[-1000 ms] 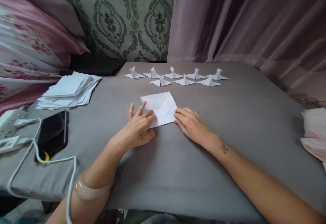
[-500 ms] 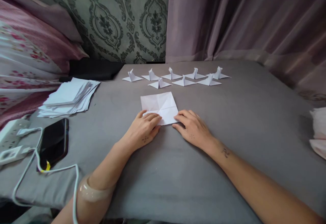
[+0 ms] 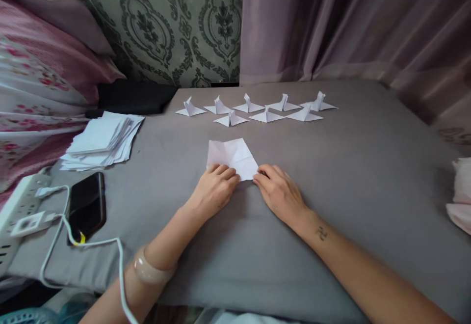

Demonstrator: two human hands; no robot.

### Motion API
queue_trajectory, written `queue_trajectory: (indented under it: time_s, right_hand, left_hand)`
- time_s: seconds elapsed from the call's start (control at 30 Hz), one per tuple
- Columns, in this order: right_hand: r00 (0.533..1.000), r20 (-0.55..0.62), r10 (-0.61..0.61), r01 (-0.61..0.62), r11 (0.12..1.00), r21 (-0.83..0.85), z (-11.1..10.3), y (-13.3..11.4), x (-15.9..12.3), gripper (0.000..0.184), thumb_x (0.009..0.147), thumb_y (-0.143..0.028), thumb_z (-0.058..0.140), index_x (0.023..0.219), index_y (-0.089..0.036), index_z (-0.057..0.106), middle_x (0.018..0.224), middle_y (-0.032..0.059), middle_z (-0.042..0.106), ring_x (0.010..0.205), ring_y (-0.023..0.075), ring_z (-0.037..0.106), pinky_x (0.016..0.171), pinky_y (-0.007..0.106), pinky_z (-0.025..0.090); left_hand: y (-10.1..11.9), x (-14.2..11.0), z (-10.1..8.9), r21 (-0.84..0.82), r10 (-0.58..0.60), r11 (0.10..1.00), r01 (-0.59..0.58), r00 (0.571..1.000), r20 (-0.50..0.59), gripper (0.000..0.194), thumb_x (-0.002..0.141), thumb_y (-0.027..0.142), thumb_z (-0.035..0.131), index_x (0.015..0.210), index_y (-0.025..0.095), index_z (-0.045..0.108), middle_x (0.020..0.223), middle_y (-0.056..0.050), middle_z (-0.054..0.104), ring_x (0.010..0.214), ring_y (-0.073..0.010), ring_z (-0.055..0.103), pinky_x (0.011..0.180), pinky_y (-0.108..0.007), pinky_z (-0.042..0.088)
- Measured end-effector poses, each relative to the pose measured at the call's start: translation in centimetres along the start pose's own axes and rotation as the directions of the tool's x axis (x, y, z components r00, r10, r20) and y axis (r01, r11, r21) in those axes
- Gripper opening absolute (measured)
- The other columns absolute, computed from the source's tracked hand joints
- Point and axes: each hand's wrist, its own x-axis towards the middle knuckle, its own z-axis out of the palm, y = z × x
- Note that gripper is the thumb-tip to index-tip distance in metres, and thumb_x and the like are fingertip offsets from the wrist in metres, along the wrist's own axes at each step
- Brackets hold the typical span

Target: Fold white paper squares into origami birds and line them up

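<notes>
A creased square sheet of white paper (image 3: 235,154) sits between my hands in the middle of the grey-covered table (image 3: 228,255). My left hand (image 3: 218,186) is closed on its near left edge, fingers curled over the top and the thumb out of sight. With thumb and fingertips, my right hand (image 3: 277,189) pinches the near right corner. Crease lines cross at the sheet's centre, and its left part bends upward. Beyond it, several folded white paper birds (image 3: 267,115) stand in two rows with wings spread.
At the left lies a stack of white paper sheets (image 3: 101,137). Nearer me are a black phone (image 3: 87,203), a white power strip (image 3: 22,199) and a white cable (image 3: 99,242) that runs across my left forearm. A black folded item (image 3: 136,97) rests at the back left.
Both hands now grip the paper's near edge more firmly, and its left side has bent up. The left hand has shifted slightly right. The camera view has moved a little.
</notes>
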Motion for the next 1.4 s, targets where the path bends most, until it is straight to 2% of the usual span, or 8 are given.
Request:
queue_trajectory:
  time_s: [0.13, 0.33, 0.6, 0.8, 1.07, 1.4]
  right_hand:
    - [0.992, -0.012, 0.122, -0.119, 0.985, 0.127, -0.2, 0.0, -0.7, 0.019, 0.094, -0.023, 0.051, 0.093, -0.02, 0.07, 0.101, 0.0066, 0.065, 0.089, 0.0201, 0.056, 0.077, 0.032, 0.046]
    - [0.977, -0.003, 0.212, -0.204, 0.941, 0.269, 0.2, 0.7, -0.4, 0.017, 0.092, -0.024, 0.054, 0.089, -0.021, 0.071, 0.099, 0.0077, 0.064, 0.09, 0.021, 0.057, 0.082, 0.035, 0.048]
    - [0.958, -0.004, 0.287, -0.27, 0.906, 0.327, 0.6, 0.8, 0.3, 0.014, 0.087, -0.022, 0.056, 0.083, -0.02, 0.069, 0.1, 0.0084, 0.063, 0.091, 0.0218, 0.06, 0.084, 0.036, 0.049]
    - [0.952, 0.013, 0.307, -0.294, 0.896, 0.334, 0.6, 0.7, 0.6, 0.01, 0.084, -0.02, 0.057, 0.079, -0.019, 0.065, 0.099, 0.0085, 0.063, 0.09, 0.0213, 0.062, 0.084, 0.036, 0.05]
    - [0.948, 0.077, 0.308, -0.314, 0.876, 0.367, 0.3, 1.4, 0.6, 0.008, 0.086, -0.02, 0.056, 0.081, -0.019, 0.063, 0.11, 0.0098, 0.06, 0.093, 0.0212, 0.062, 0.084, 0.035, 0.051]
    - [0.952, 0.175, 0.253, -0.304, 0.86, 0.409, -0.3, 2.2, 0.8, 0.007, 0.088, -0.018, 0.056, 0.083, -0.019, 0.06, 0.111, 0.0084, 0.057, 0.091, 0.0191, 0.062, 0.081, 0.034, 0.051]
  left_hand:
    - [0.7, -0.1, -0.2, -0.138, -0.128, 0.982, 0.127, 0.992, 0.002, 0.032, 0.099, 0.029, 0.038, 0.096, 0.019, 0.069, 0.098, -0.008, 0.069, 0.091, -0.021, 0.061, 0.078, -0.033, 0.044]
    - [0.0, 0.7, 0.0, -0.37, -0.319, 0.874, 0.315, 0.946, 0.051, 0.03, 0.095, 0.036, 0.046, 0.086, 0.022, 0.071, 0.099, -0.005, 0.07, 0.09, -0.0207, 0.061, 0.074, -0.03, 0.047]
    - [0.1, 2.0, -0.5, -0.387, -0.439, 0.795, 0.468, 0.883, 0.166, 0.022, 0.09, 0.035, 0.054, 0.082, 0.023, 0.069, 0.09, -0.004, 0.07, 0.085, -0.0217, 0.06, 0.063, -0.028, 0.041]
    - [-0.2, 2.1, -0.5, -0.392, -0.405, 0.807, 0.442, 0.897, 0.177, 0.025, 0.092, 0.037, 0.05, 0.082, 0.023, 0.067, 0.088, -0.004, 0.068, 0.084, -0.0206, 0.06, 0.061, -0.027, 0.039]
    - [-0.3, 2.2, -0.4, -0.378, -0.382, 0.822, 0.427, 0.904, 0.19, 0.024, 0.093, 0.036, 0.049, 0.083, 0.023, 0.066, 0.09, -0.003, 0.067, 0.083, -0.0191, 0.058, 0.06, -0.026, 0.037]
    - [-0.2, 2.3, -0.8, -0.365, -0.371, 0.829, 0.423, 0.905, 0.208, 0.024, 0.094, 0.034, 0.047, 0.082, 0.021, 0.064, 0.088, -0.003, 0.066, 0.083, -0.0183, 0.056, 0.061, -0.026, 0.037]
